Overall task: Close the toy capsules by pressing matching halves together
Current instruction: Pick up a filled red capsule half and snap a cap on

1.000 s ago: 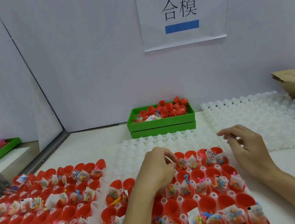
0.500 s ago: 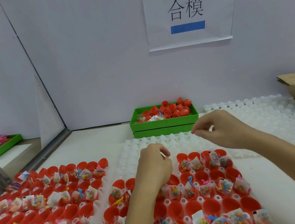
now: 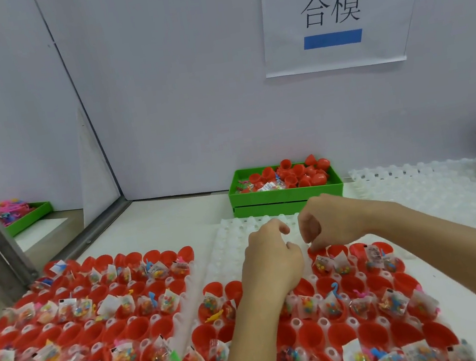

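Both hands, left grip (image 3: pixel 271 255) and right grip (image 3: pixel 327 224), are curling fingers over the far edge of the white plastic tray (image 3: pixel 354 321) of open red capsule halves (image 3: pixel 371 334), contents unseen, and loose toy packets (image 3: pixel 396 302) risk jamming closures.

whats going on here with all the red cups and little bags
A person is working over white trays packed with open red capsule halves, many holding small bagged toys. Both hands sit close together at the far edge of the nearer tray: the left hand and right hand have fingers curled, but what they pinch is hidden. A green bin of loose red halves sits behind. No capsule in the trays looks closed yet.
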The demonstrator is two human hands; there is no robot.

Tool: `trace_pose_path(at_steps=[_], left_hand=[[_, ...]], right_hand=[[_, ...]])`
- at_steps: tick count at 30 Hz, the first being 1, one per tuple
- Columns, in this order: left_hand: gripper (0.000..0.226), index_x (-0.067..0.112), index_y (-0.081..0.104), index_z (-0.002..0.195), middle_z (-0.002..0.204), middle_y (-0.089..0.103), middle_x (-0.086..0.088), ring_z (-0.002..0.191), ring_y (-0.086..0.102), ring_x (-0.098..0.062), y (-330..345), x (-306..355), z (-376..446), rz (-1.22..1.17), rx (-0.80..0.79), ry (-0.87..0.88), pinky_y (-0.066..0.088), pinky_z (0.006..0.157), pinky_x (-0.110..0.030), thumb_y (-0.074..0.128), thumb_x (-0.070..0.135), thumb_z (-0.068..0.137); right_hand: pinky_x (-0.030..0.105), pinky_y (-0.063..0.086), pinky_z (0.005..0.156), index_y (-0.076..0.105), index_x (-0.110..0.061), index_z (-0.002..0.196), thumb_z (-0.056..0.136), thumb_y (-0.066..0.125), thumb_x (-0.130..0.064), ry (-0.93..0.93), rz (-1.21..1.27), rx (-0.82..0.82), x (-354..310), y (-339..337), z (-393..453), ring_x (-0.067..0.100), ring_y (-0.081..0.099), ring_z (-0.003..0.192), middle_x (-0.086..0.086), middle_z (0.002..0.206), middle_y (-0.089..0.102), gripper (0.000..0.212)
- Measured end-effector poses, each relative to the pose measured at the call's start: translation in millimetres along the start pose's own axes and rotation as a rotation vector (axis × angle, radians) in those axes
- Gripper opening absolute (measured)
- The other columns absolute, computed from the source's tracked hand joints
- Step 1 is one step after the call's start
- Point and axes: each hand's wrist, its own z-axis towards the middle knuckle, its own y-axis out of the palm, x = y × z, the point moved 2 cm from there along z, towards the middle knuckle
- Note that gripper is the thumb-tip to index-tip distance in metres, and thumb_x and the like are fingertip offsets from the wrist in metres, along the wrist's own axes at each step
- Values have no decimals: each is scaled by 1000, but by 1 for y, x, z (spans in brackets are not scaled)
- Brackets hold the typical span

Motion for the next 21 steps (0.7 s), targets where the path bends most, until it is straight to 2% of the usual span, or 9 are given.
trace_pose_path(at_steps=[5, 8, 11, 13, 15, 18, 21], left_hand=[[33, 24, 54, 125, 114, 62, -9, 95, 63, -22, -1, 0, -1, -24, -17, -2, 55, 87, -37, 50, 14, 94], [34, 22, 56, 124, 112, 63, -8, 92, 64, -20, -3, 0, -1, -52, -29, 0, 53, 76, -27, 50, 8, 94], [47, 23, 53, 129, 105, 61, 1, 79, 58, -8, -1, -2, 0, -75, -136, 30, 43, 57, -14, 56, 1, 87], [58, 25, 46, 133, 110, 58, 6, 84, 56, -5, 3, -1, 0, -94, -227, 64, 42, 57, -12, 66, 5, 82], [62, 27, 44, 130, 112, 57, 9, 91, 58, -4, 5, 3, 0, -152, -229, 99, 45, 62, -12, 78, 21, 79], [52, 32, 47, 114, 104, 60, 15, 89, 63, -3, 7, 8, -1, -249, -124, 148, 49, 67, -14, 82, 37, 76], [30, 33, 52, 97, 95, 63, 13, 76, 66, -2, 9, 11, -3, -322, -34, 192, 49, 62, -13, 78, 34, 81]], right_hand=[[29, 60, 78, 74, -22, 79, 81, 77, -15, 2, 89, 22, 2, -5, -2, 4, 70, 70, -6, 76, 75, 8], [29, 60, 78, 75, -20, 79, 82, 74, -12, 13, 142, 38, 2, -8, -4, 5, 71, 70, -5, 76, 76, 9], [25, 59, 66, 73, -18, 77, 83, 71, -9, 64, 212, 102, 5, -18, -8, 11, 70, 65, 2, 71, 75, 11], [21, 55, 57, 71, -12, 77, 84, 68, -4, 122, 333, 166, 9, -25, -13, 13, 70, 60, 6, 67, 74, 11], [19, 54, 56, 71, -7, 80, 85, 68, -3, 182, 460, 226, 12, -30, -20, 14, 72, 61, 7, 67, 75, 7], [18, 54, 56, 70, -8, 82, 85, 70, -7, 226, 557, 298, 12, -29, -31, 13, 73, 63, 3, 68, 75, 4], [17, 53, 55, 69, -7, 80, 84, 69, -5, 234, 588, 326, 8, -21, -42, 12, 72, 60, 4, 65, 74, 4]])
